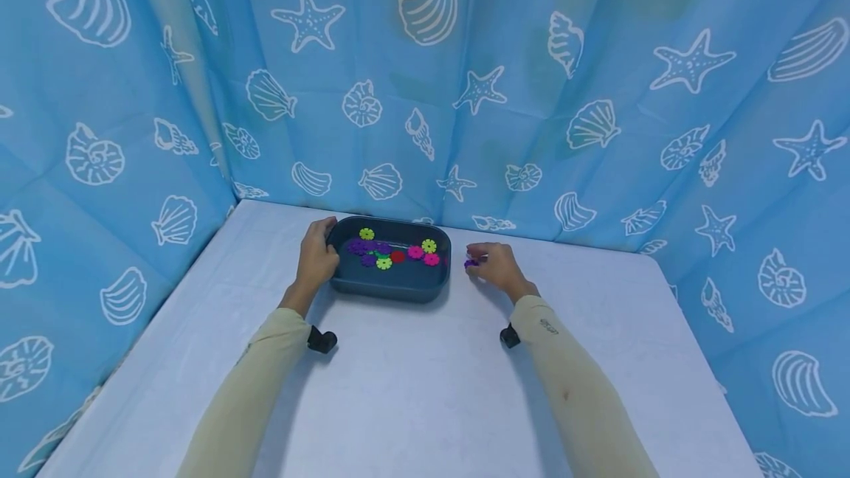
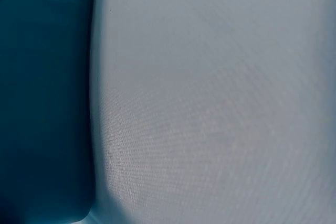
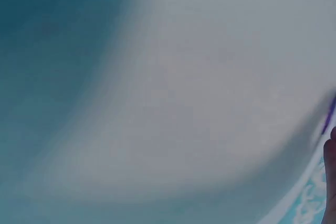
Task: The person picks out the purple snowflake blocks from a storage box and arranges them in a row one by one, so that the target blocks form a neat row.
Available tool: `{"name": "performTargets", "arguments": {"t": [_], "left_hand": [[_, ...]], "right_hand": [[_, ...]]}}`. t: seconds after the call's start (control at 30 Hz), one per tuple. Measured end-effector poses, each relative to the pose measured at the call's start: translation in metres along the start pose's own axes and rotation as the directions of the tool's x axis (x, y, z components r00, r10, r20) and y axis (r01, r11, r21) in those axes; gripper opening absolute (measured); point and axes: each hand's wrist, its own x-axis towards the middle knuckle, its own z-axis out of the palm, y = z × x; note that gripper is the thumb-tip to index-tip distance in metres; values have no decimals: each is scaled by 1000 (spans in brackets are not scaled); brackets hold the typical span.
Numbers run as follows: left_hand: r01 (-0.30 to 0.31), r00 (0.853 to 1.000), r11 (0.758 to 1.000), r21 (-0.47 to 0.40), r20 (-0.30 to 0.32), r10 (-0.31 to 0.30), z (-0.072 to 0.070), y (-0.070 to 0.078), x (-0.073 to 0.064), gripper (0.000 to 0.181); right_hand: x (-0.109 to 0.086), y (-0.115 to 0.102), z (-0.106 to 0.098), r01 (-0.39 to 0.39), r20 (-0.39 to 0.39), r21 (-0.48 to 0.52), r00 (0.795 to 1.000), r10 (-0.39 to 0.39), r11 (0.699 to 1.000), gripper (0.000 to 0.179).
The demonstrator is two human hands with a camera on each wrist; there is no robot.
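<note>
A dark blue-grey plastic basin (image 1: 385, 288) stands on the white-covered table, and its side wall fills the left part of the left wrist view. My left hand (image 1: 316, 257) grips the basin's left end by the rim. Inside lie several small notched, flower-shaped discs: purple (image 1: 358, 247), yellow-green (image 1: 384, 263), red (image 1: 397, 257) and pink (image 1: 432, 260). To the right of the basin, my right hand (image 1: 494, 265) pinches a purple flower-shaped disc (image 1: 471, 263) between thumb and fingers, close over the table. Only a sliver of that disc shows at the right wrist view's edge.
White cloth covers the table (image 1: 412, 389), stretching in front of the basin and to both sides. A blue curtain (image 1: 398, 94) with white shells and starfish hangs behind and beside the table. Dark wrist devices (image 1: 322, 340) sit at both cuffs.
</note>
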Motion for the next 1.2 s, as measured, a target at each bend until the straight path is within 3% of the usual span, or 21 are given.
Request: {"name": "performTargets", "arguments": {"t": [0.17,0.3,0.4,0.57,0.77,0.97,1.2], "left_hand": [[-2,1000,1000,-14,-7,2,1,0,0,56],[-6,1000,1000,-21,-11,6,0,-2,0,57],[-10,1000,1000,-18,-16,10,-2,-4,0,57],[-20,999,1000,-22,-28,19,-2,-6,1,56],[-18,1000,999,-28,-16,17,5,-5,1,56],[-14,1000,1000,-26,-25,14,7,0,1,54],[19,1000,1000,-22,-21,-20,1,-2,1,55]], "right_hand": [[7,-19,-4,118,-113,41,987,-113,992,45],[15,-51,4,259,-203,63,949,-242,964,42],[21,-75,20,338,-220,81,924,-314,938,39],[30,-100,53,355,-162,122,928,-335,927,41],[34,-108,85,324,-90,124,945,-315,938,44],[41,-111,95,285,-19,70,958,-285,956,45],[51,-114,100,331,108,-74,940,-322,941,40]]}}
